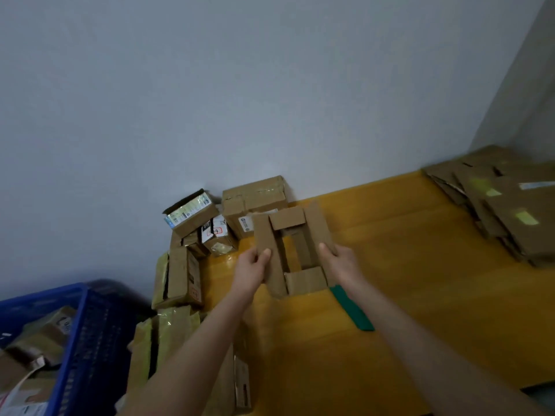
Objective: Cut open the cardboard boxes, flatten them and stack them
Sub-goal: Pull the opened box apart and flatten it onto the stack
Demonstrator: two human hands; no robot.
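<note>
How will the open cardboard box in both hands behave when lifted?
Nothing shows inside the open cardboard box, so probably light. Its flaps splay out, so it may skew or fold easily. The left hand and right hand hold only long flaps, which could bend.

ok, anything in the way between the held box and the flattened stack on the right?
Nothing visible. The left hand and right hand grip the opened box; no object shows on the yellow table between it and the flattened stack. The green tool lies nearer the person, off that path.
</note>
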